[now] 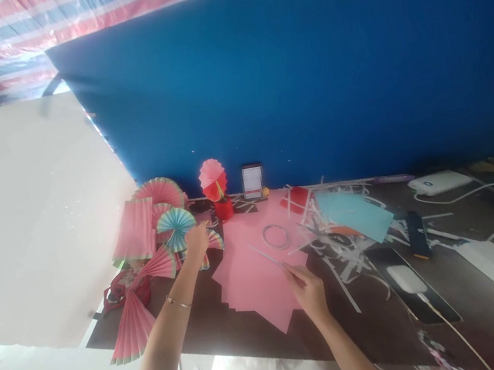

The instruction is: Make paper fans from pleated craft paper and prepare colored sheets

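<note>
My right hand (308,291) pinches the end of a thin pale strip (264,253), which points up and left over the pink paper sheets (253,278). A loop of thin pale strip or wire (276,237) lies on those sheets. At the left, my left hand (197,242) is closed beside a blue pleated paper fan (176,227); what its fingers hold, if anything, is too small to name. Several pink pleated fans (134,327) surround that side. Just beyond the left hand stands a red pot (224,209) with a round pleated pink-and-red paper piece (213,180).
White paper strips (346,253) are heaped right of the pink sheets, near light-blue paper (353,211). Farther right are a phone (430,299) with a white block on it, cables and a white power bank (440,181). A blue panel (304,74) rises behind the table.
</note>
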`<state>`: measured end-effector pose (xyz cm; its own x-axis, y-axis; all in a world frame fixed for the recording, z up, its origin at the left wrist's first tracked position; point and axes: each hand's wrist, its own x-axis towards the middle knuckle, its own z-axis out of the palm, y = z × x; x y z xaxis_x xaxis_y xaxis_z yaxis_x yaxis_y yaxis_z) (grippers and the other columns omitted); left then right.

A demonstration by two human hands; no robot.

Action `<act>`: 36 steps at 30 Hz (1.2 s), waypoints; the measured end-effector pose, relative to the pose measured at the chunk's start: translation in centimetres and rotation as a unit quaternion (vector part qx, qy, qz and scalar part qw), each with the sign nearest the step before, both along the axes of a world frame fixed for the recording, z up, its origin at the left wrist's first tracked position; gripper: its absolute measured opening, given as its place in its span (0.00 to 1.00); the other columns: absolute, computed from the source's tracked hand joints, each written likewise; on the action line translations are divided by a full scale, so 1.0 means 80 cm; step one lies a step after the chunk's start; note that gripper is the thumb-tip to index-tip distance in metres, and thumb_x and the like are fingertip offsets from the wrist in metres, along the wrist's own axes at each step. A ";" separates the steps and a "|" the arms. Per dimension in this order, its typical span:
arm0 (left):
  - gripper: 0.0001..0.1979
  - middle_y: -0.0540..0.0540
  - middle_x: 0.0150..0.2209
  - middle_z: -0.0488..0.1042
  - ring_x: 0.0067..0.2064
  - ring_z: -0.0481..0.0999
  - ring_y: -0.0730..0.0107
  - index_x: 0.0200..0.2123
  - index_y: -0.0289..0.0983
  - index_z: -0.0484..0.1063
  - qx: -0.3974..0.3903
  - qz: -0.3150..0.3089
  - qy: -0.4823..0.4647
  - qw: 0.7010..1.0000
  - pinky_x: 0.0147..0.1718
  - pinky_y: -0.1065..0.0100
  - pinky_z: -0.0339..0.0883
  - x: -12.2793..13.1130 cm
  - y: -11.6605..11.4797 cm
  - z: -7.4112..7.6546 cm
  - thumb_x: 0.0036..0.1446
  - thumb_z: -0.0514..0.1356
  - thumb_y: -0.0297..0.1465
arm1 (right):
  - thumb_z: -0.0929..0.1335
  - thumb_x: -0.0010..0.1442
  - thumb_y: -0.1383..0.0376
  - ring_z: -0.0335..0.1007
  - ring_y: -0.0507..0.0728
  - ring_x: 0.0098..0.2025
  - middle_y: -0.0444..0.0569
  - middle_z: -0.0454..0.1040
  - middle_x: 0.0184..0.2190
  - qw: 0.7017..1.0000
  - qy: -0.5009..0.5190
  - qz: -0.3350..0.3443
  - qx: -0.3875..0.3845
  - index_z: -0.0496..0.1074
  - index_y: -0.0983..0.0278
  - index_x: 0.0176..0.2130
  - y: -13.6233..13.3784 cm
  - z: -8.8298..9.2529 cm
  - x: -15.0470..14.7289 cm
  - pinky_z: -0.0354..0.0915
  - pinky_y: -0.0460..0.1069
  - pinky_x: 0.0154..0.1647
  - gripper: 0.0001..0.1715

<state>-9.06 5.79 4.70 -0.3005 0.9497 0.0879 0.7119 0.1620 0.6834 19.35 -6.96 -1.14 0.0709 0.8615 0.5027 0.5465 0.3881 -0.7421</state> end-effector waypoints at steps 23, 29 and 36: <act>0.15 0.41 0.26 0.76 0.24 0.74 0.71 0.33 0.31 0.75 -0.103 -0.167 -0.503 0.842 0.25 0.69 0.68 0.025 -0.024 0.026 0.39 0.68 0.31 | 0.63 0.55 0.61 0.69 0.60 0.43 0.53 0.74 0.39 0.996 -0.079 -0.048 0.018 0.74 0.61 0.38 0.007 -0.010 0.001 0.63 0.59 0.48 0.13; 0.15 0.39 0.30 0.78 0.28 0.75 0.70 0.33 0.31 0.77 -0.154 -0.209 -0.483 0.836 0.31 0.70 0.69 0.046 -0.035 0.026 0.38 0.69 0.30 | 0.63 0.56 0.57 0.69 0.58 0.42 0.54 0.72 0.42 0.996 0.007 0.022 -0.085 0.69 0.63 0.46 0.028 0.026 -0.014 0.65 0.55 0.45 0.20; 0.15 0.40 0.27 0.78 0.26 0.75 0.67 0.34 0.32 0.78 -0.151 -0.336 -0.334 0.867 0.29 0.68 0.68 0.072 -0.050 0.029 0.38 0.68 0.29 | 0.64 0.53 0.53 0.71 0.56 0.33 0.51 0.74 0.32 0.967 0.091 0.114 -0.208 0.71 0.65 0.39 0.064 0.079 -0.039 0.66 0.48 0.32 0.21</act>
